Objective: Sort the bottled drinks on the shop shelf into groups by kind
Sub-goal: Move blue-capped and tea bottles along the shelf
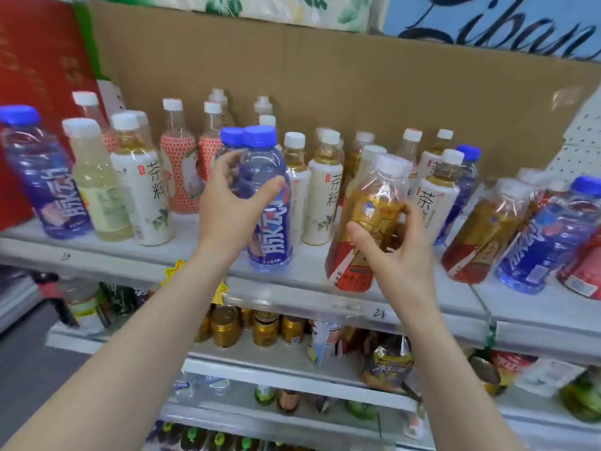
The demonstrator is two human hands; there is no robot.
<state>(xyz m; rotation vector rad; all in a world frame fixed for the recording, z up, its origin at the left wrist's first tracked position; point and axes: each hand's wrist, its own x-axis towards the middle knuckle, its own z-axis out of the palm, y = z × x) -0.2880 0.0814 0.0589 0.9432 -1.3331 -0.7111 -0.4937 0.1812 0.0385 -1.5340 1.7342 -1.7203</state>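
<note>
My left hand [232,203] grips a blue-capped bottle with a blue label [265,203], standing at the front of the shelf [130,258]; a second blue-capped bottle [231,141] stands right behind it. My right hand [390,245] grips an amber drink with a red and gold label [367,216], tilted left near the shelf's front edge. White-labelled tea bottles [143,190] stand left and right of my hands. Another blue-label bottle [42,177] leans at the far left, and one more [546,242] at the far right.
Pale yellow bottle [97,190] and red-patterned bottles [180,170] stand at the left rear. More amber bottles [484,232] lean at the right. A cardboard sheet [325,76] backs the shelf. Lower shelves hold gold cans [227,327] and packets.
</note>
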